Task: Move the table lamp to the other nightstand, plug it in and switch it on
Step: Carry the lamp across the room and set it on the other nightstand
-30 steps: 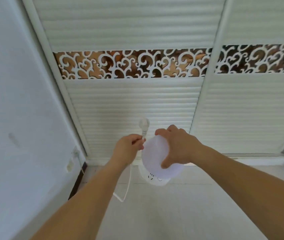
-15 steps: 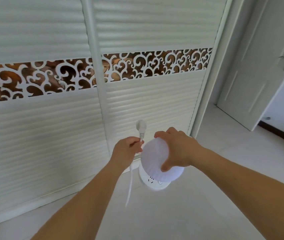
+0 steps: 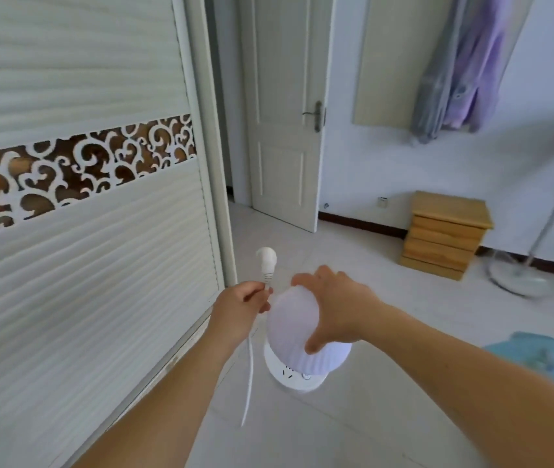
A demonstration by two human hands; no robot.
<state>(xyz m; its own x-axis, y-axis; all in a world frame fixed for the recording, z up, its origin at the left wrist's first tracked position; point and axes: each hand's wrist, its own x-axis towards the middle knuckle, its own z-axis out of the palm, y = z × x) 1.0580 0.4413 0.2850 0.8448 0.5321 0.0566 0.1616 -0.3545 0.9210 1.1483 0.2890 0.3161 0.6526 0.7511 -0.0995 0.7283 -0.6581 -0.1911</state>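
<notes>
- Head view: my right hand (image 3: 333,310) is clamped over the dome shade of the table lamp (image 3: 304,346), thumb at the shade's lower edge, carrying it in the air just below centre; its white base with the buttons hangs underneath.
- My left hand (image 3: 240,307) is closed on the cord (image 3: 250,373) just under the plug (image 3: 266,261), which stands upright at 12 o'clock from that fist; the loose cord hangs down toward 6 o'clock.
- Since a second ago the view has swung right: the wardrobe (image 3: 83,231) that filled the frame now sits at 9 o'clock, and a door (image 3: 285,130) shows at 12.
- A wooden nightstand (image 3: 446,233) has come into sight at 2 o'clock, well apart from the lamp, with a wall socket (image 3: 382,201) just left of it. I judge that is my target, so the carry is about midway.
- Containers: the nightstand's drawers are shut, contents hidden; its top looks bare.
- A standing fan (image 3: 538,238) is at 3 o'clock.
</notes>
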